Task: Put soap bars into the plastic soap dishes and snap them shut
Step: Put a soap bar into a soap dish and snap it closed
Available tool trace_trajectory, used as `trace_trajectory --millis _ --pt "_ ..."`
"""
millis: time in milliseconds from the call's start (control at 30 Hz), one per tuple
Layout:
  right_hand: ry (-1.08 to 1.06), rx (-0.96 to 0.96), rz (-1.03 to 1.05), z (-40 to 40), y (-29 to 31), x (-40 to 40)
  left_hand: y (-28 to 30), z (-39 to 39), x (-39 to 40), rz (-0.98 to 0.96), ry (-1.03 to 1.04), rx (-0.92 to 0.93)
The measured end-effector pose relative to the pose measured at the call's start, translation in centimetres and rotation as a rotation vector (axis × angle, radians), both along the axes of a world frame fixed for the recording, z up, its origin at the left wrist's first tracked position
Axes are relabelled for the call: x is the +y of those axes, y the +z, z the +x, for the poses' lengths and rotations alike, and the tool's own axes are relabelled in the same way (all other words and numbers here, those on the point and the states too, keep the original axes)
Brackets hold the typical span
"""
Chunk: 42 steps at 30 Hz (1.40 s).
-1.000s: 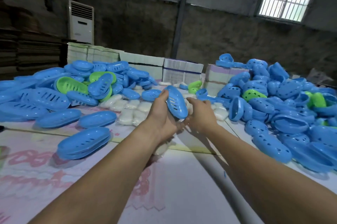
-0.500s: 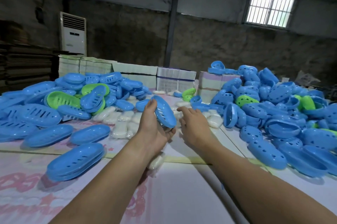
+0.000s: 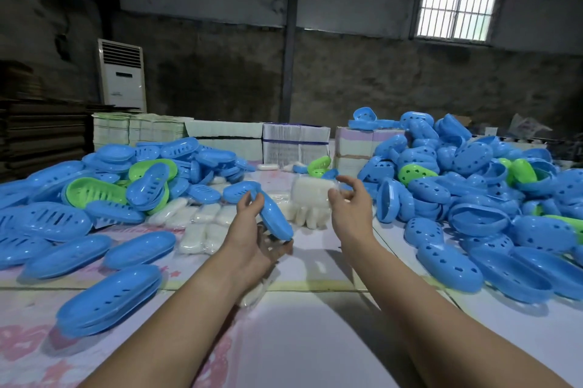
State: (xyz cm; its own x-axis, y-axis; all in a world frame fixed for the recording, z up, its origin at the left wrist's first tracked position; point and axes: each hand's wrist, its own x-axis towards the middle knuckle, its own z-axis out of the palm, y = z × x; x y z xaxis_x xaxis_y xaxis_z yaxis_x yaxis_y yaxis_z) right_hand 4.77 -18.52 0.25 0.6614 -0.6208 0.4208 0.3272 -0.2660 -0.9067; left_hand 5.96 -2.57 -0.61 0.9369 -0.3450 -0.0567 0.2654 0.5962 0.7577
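two bare forearms reach forward over a pale worktop (image 3: 315, 340). the left hand (image 3: 249, 230) is raised, fingers curled around a blue plastic soap dish half (image 3: 275, 214), which it holds tilted on edge above the worktop. the right hand (image 3: 350, 207) is lifted just to the right of it, fingers loosely curled at the right end of a white wrapped soap bar (image 3: 310, 193); the bar is blurred, so whether the fingers actually grip it cannot be told. below that bar, more wrapped soap bars (image 3: 208, 223) lie in a loose cluster on the worktop between the two hands and further left. a heap of blue and green slotted dish halves (image 3: 126, 182) covers the left side, with closed blue soap dishes (image 3: 108, 299) lying nearer. a larger heap of blue dish halves with holes (image 3: 473, 198) fills the right side. stacked white boxes (image 3: 220, 135) line the far edge, and a white air conditioner (image 3: 122, 75) stands against the dark wall.
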Motion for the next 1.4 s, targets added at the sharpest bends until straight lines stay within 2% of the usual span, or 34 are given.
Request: trace_trajectory --millis 67,133,233,300,700,933,1167,1300,1400 --pt "0.076 -0.113 -0.012 -0.5 0.7 1.2 -0.1 -0.2 -0.1 -0.01 -0.021 -0.013" --pt "0.15 -0.179 -0.157 -1.1 0.9 2.7 -0.1 -0.3 -0.1 -0.045 -0.047 -0.015" --pt "0.261 -0.203 -0.373 -1.6 0.4 4.3 0.1 0.0 0.2 -0.218 -0.094 0.055" --pt "0.3 -0.191 -0.43 -1.8 0.2 4.7 0.1 0.3 0.6 -0.269 -0.075 0.05" --pt "0.466 -0.023 -0.333 -2.8 0.8 4.6 -0.5 0.5 0.7 -0.14 -0.002 -0.115" --pt "0.556 0.028 -0.292 -2.9 1.1 4.4 -0.6 0.6 0.9 -0.194 -0.028 -0.077" --pt "0.639 0.159 -0.341 -2.5 1.7 3.2 -0.4 0.6 1.1 -0.123 -0.014 -0.074" --pt "0.5 0.204 -0.479 -1.9 2.3 -0.5 0.0 0.0 0.4 -0.224 -0.095 0.014" --pt "0.071 0.237 -0.635 -1.6 0.3 -5.4 -0.1 -0.3 -0.3 -0.254 -0.141 0.038"
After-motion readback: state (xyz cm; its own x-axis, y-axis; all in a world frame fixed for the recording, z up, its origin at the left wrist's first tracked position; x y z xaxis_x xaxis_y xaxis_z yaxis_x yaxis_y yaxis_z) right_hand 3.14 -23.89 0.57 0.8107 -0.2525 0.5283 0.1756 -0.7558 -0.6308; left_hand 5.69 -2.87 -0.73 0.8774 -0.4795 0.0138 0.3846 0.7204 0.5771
